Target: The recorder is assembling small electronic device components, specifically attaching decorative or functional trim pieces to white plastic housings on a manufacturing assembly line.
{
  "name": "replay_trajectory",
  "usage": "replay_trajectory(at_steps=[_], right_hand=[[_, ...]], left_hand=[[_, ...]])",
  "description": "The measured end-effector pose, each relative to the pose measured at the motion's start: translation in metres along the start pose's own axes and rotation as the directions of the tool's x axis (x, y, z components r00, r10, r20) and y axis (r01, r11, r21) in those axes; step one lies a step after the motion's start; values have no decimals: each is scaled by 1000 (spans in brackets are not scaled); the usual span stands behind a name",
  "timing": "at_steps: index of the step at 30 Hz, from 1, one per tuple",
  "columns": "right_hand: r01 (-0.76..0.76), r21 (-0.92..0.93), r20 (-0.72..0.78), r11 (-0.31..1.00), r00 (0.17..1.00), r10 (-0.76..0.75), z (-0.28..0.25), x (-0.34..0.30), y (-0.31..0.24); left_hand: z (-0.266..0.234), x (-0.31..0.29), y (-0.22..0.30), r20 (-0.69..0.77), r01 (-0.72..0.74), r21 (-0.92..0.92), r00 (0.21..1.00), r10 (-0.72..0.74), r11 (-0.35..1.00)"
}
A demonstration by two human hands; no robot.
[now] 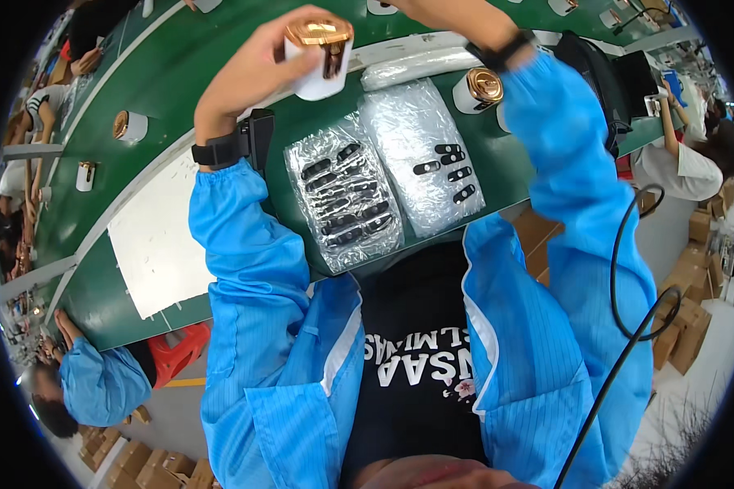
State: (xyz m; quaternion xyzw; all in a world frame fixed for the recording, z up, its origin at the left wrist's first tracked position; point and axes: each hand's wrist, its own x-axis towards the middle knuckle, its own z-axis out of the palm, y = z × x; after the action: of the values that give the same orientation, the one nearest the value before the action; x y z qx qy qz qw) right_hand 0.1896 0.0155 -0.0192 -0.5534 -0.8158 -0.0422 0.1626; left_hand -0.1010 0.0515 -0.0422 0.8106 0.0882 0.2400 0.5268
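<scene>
My left hand [263,67] is closed round a white, rounded device with a shiny copper-coloured top [320,53], held up over the far part of the bench. My right hand [465,18] reaches to the upper edge of the view, where its fingers are cut off and partly hidden. A clear plastic pack [347,196] with rows of small black oval pieces lies nearest my body. Beside it on the right, more clear plastic bags [408,122] bear several loose black oval pieces [453,155]. Another white and copper device [477,90] stands by my right forearm.
The green bench [277,196] has a raised pale rail [155,171] along the conveyor lane. More devices [129,125] sit on that lane. A white sheet [163,244] lies at left. A black cable [620,301] hangs by my right arm. Co-workers sit along the line; cardboard boxes [685,334] stand behind.
</scene>
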Motion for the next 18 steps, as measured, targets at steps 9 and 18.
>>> replay_trajectory(at_steps=[9,18], right_hand=[[-67,303,317,950,948,-34,-36,-226,-102],[-108,218,268,970,962,47,-28,-241,-96]], left_hand=[[52,35,39,-332,12,-568,912,-243,823],[39,44,28,-52,-19,-612,999,-16,791]])
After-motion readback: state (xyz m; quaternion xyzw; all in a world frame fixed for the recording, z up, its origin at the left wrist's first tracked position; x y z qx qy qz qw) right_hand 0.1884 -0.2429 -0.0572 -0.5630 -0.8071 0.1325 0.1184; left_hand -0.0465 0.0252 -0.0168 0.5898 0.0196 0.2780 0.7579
